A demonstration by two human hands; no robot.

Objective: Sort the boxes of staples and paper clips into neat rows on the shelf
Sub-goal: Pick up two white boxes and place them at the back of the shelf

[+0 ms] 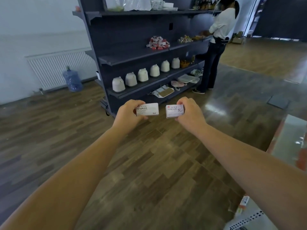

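My left hand [128,113] grips a white box printed STAPLES [147,109] by its left end, held out over the wooden floor. Beside it, my right hand [191,112] grips a white box printed PAPER CLIPS [174,111] by its right end. The two boxes face me, a small gap apart. Farther off, a jumbled heap of red and white small boxes [158,43] lies on a middle board of the dark shelf unit [132,55].
White bear-shaped jars [142,75] line the board below the heap. Flat packets [164,92] lie on the lowest board. A person in a white top [217,47] stands at the shelf's right end. A water bottle [72,80] stands by a radiator on the left.
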